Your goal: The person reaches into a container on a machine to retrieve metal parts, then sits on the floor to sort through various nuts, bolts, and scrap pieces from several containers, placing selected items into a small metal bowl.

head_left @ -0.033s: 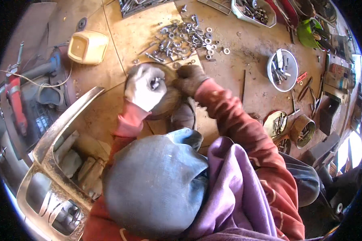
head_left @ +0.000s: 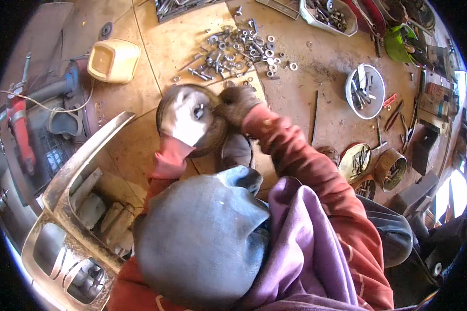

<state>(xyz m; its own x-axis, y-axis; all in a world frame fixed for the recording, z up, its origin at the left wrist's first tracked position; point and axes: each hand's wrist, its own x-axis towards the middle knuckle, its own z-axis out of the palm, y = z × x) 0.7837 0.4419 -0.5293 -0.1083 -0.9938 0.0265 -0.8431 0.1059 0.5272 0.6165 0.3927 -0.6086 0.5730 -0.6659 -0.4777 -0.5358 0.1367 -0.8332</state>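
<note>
My left hand (head_left: pixel 186 118), in a white glove, is held over a round, dark-rimmed pan (head_left: pixel 216 139) in front of my knees. Its fingers curl around a small grey metal piece (head_left: pixel 198 112), whose kind I cannot make out. My right hand (head_left: pixel 237 106), in a dark brown glove, is closed at the pan's right side, its fingertips close to the left hand. What it grips, if anything, is hidden. Just beyond both hands lies a loose heap of bolts, nuts and washers (head_left: pixel 238 52).
A yellowish plastic container (head_left: pixel 114 61) lies to the left. On the right stand a white round tub (head_left: pixel 366 106) with metal parts, a rusty tin (head_left: pixel 390 168), a green container (head_left: pixel 398 45) and hand tools. A bent metal frame (head_left: pixel 83 171) rises at the near left.
My right hand has shifted slightly left and nearer to me, closer to the left hand. The pan has moved a little left, showing more of its left rim.
</note>
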